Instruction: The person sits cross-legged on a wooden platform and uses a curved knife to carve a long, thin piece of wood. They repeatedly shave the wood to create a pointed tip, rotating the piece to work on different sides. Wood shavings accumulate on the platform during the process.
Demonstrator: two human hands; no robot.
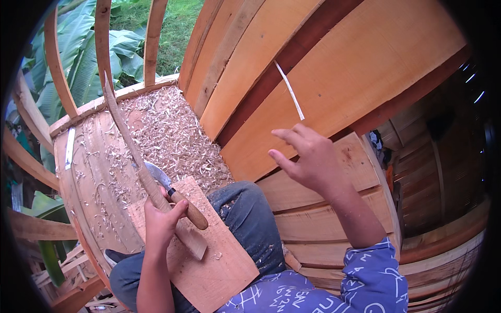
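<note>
My left hand (160,218) is closed round a long, tapering wooden piece (127,136), its lower end over a flat board (209,271) on my lap. Against that piece, by the left thumb, is a knife with a curved blade and a wooden handle (189,209); whether the hidden fingers grip it too, I cannot tell. My right hand (308,159) is raised in front of the plank wall, fingers apart and nothing in them. Just above its fingertips a thin white strip (289,89) shows before the planks; whether it touches them is unclear.
Curled wood shavings (175,138) cover much of the plank floor (94,182). Another pale strip (69,148) lies at the left edge. Wooden slats (103,41) stand along the far left, with green leaves (78,57) behind. A plank wall (365,57) rises on the right.
</note>
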